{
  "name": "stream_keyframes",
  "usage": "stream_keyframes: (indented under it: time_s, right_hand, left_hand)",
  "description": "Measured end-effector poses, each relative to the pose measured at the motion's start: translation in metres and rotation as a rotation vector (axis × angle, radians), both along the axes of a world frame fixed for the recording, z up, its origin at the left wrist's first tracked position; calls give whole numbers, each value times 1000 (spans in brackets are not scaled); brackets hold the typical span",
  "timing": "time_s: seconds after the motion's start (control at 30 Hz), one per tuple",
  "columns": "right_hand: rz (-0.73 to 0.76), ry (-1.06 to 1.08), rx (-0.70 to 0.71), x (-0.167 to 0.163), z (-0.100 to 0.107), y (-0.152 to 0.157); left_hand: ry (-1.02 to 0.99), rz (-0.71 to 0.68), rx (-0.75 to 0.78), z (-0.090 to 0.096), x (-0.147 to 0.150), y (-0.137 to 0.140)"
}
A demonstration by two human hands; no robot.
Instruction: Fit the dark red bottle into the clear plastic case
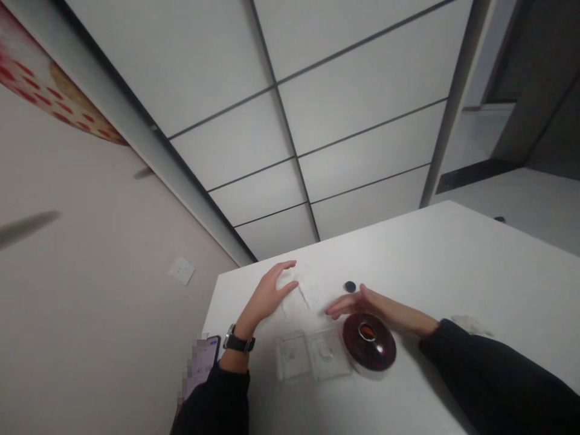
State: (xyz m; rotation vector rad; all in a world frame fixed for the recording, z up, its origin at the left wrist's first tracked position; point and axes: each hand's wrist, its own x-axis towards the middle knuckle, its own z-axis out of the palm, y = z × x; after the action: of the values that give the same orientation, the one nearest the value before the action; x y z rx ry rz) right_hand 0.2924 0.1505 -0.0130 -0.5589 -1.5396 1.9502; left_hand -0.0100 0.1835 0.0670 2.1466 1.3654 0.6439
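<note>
Both hands are out over the white surface (453, 266). The left hand (267, 296) lies flat, fingers spread, on a white tissue (299, 294), pale enough to nearly vanish against the surface, its edges hard to trace. The right hand (357, 304) reaches in from the other side, fingers stretched flat and gripping nothing, tips just beside the tissue; whether they touch it, I cannot tell. A small dark cap (349, 286) sits just beyond that hand. Nearer, a dark red round container (368, 342) hides part of the right wrist. Beside it lie two clear plastic trays (312, 355), contents too faint to read. A phone (203, 362) at the left edge is blurred. Black watch (238, 342) on the left wrist.
</note>
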Motion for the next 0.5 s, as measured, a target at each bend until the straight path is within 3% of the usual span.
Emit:
stream_keyframes:
  time_s: [0.13, 0.27, 0.37, 0.5]
  right_hand:
    - [17, 1, 3, 0, -4, 1]
    - [4, 53, 80, 4, -2, 0]
    - [-21, 70, 117, 8, -2, -1]
    - [-93, 67, 103, 9, -6, -3]
  left_hand:
    - [-12, -55, -10, 21, -8, -61]
    - [101, -98, 4, 9, 0, -114]
    - [210, -124, 73, -6, 12, -130]
    - [293, -111, 60, -14, 21, -130]
